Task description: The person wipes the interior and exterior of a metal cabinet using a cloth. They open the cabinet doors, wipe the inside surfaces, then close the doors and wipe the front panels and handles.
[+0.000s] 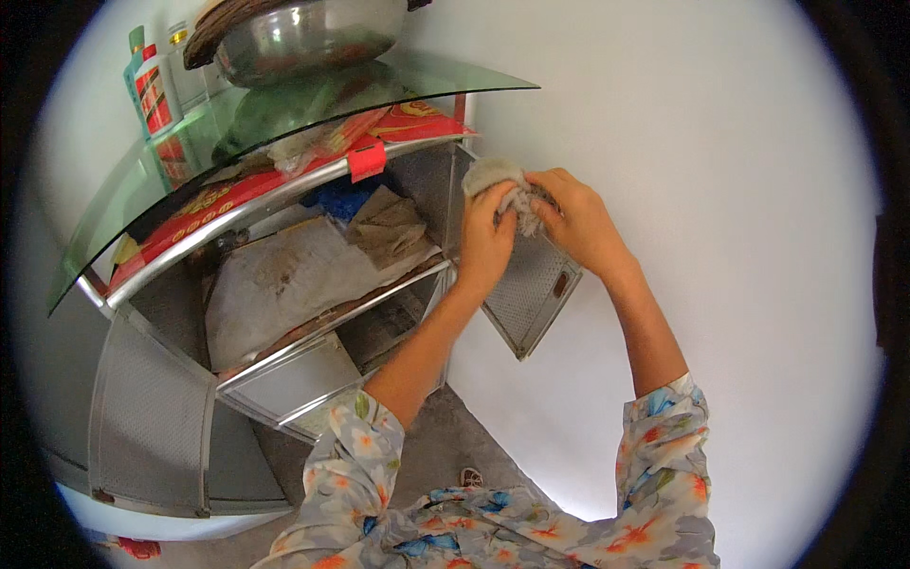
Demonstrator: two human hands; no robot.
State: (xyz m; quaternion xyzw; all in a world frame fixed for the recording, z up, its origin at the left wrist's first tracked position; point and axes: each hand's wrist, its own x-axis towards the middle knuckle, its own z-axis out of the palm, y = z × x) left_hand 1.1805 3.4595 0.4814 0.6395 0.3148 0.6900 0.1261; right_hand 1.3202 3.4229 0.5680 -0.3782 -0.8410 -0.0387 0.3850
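Note:
A greyish, crumpled cloth [495, 173] is bunched between my two hands at the top edge of an open perforated metal cabinet door [522, 291]. My left hand [489, 227] grips the cloth from the left, its thumb and fingers pressed into it. From the right, my right hand [576, 217] pinches the cloth's frayed side. The door hangs outward on the cabinet's right, with an oval handle slot near its outer edge. The hands and cloth hide the door's upper part.
A second perforated door [153, 419] stands open at left. Inside the metal cabinet, a stained sheet [284, 284] covers the shelf. Above, a glass top [284, 117] juts out, carrying a steel pot [306, 39] and several bottles [158, 92]. A white wall [746, 213] rises at right.

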